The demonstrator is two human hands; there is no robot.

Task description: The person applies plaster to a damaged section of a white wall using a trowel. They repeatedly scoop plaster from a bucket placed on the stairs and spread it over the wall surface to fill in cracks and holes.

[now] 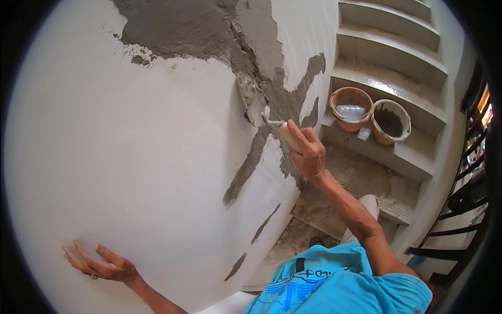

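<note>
We face white wall [130, 157], grey cement plaster [209, 26] smeared across its upper part. Our right hand [308, 152] clenched around wooden handle of trowel [261, 107], blade pressed flat on wet plaster streak on wall. Our left hand [104, 264] released, fingers spread, palm resting on bare wall, low and well left of trowel. Right of wall, stair step [397, 157] carries two orange buckets: water bucket [350, 107] touching mortar bucket [391, 121].

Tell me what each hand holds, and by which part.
The right hand holds a trowel by its wooden handle, blade against the wall. The left hand holds nothing; it rests flat on the wall.
</note>
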